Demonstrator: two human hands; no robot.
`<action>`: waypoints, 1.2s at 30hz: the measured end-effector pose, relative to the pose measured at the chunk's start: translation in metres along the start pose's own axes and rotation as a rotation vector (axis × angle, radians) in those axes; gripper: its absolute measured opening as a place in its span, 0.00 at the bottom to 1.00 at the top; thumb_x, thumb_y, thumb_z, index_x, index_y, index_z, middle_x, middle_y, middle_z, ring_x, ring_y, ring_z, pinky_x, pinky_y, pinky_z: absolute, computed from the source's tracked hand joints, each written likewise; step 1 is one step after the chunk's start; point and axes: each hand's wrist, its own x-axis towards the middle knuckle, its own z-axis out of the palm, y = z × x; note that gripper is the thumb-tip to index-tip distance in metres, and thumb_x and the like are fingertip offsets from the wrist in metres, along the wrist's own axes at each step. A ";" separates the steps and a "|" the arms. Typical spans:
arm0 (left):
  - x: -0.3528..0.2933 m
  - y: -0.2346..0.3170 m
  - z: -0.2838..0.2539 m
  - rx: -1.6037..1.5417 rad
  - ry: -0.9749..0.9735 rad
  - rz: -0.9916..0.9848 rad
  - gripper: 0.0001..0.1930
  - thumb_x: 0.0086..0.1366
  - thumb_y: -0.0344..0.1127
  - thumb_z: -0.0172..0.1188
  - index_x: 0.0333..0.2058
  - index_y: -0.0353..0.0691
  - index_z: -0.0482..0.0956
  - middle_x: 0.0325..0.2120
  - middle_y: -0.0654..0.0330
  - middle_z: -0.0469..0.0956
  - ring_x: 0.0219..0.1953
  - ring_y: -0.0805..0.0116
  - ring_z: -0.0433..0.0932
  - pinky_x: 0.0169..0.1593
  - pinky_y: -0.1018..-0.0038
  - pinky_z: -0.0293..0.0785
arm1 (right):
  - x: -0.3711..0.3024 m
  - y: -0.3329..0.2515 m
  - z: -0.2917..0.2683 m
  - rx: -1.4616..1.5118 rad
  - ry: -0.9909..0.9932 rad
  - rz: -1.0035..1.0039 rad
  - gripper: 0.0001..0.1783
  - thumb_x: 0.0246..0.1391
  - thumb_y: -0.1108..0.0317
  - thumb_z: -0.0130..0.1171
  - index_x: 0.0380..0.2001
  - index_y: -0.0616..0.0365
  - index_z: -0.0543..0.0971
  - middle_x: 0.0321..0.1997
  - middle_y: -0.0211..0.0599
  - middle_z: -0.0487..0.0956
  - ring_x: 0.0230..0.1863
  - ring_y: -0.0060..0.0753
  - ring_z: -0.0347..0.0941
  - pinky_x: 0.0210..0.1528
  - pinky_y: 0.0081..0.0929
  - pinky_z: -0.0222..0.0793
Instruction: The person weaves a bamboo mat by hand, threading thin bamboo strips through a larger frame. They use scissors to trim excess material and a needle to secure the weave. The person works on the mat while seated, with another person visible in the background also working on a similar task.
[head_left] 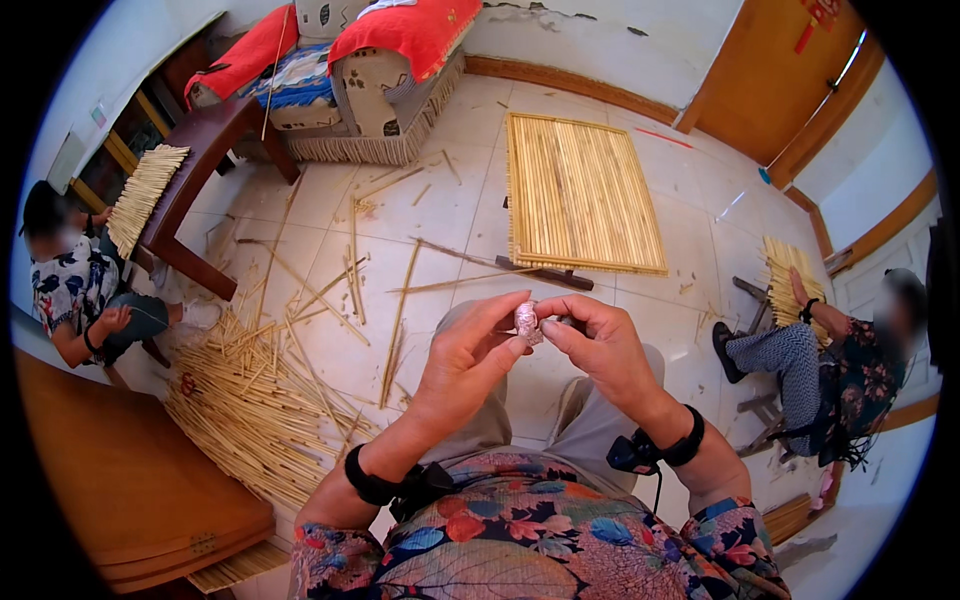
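Note:
A small pinkish-white roll (pixel 526 321) is held up in front of my lap; it looks like wound thread, though I cannot make out its exact kind. My left hand (pixel 462 362) is closed on it, thumb and forefinger pinching it from the left. From the other side, the thumb and forefinger of my right hand (pixel 606 352) close at the roll's right edge. Something small and dark shows between the right fingers, too unclear to name. Beyond my hands, a panel of yellow reed stalks (pixel 580 190) in a frame lies raised on a low support.
Loose stalks (pixel 260 400) heap at the left, with red-handled scissors (pixel 188 384) on them. A person (pixel 75 280) sits by a dark bench (pixel 205 160) bearing a stalk mat (pixel 145 195). Another person (pixel 830 350) at the right touches a stalk mat (pixel 785 280). An armchair (pixel 370 90) stands behind.

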 end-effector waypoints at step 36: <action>-0.003 -0.009 -0.015 -0.309 -0.066 -0.082 0.09 0.63 0.23 0.55 0.43 0.33 0.71 0.44 0.50 0.74 0.44 0.65 0.77 0.48 0.68 0.75 | -0.010 -0.003 0.001 -0.448 0.067 -0.384 0.12 0.48 0.77 0.63 0.38 0.56 0.78 0.23 0.26 0.71 0.19 0.15 0.62 0.22 0.15 0.59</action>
